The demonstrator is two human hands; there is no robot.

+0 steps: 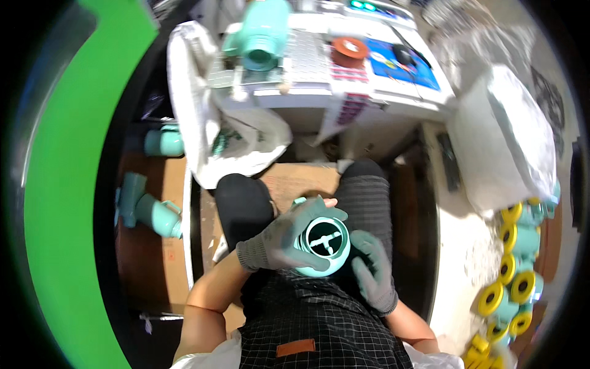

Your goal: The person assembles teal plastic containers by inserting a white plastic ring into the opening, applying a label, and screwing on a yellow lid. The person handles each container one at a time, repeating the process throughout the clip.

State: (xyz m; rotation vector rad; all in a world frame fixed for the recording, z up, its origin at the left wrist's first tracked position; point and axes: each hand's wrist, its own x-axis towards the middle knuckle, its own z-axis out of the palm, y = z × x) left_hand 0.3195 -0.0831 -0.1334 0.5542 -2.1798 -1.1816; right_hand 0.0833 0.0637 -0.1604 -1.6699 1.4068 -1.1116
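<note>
1. Two grey-gloved hands are meeting over your lap, where you are cradling a mint-green pipe fitting [322,246], its round open end facing up.
2. Your left hand [286,237] is wrapping the fitting's left side, fingers spread across its rim.
3. Your right hand [372,267] is pressing against its right side, fingers together.
4. Yellow-capped fittings [513,270] are lying well apart at your right.
</note>
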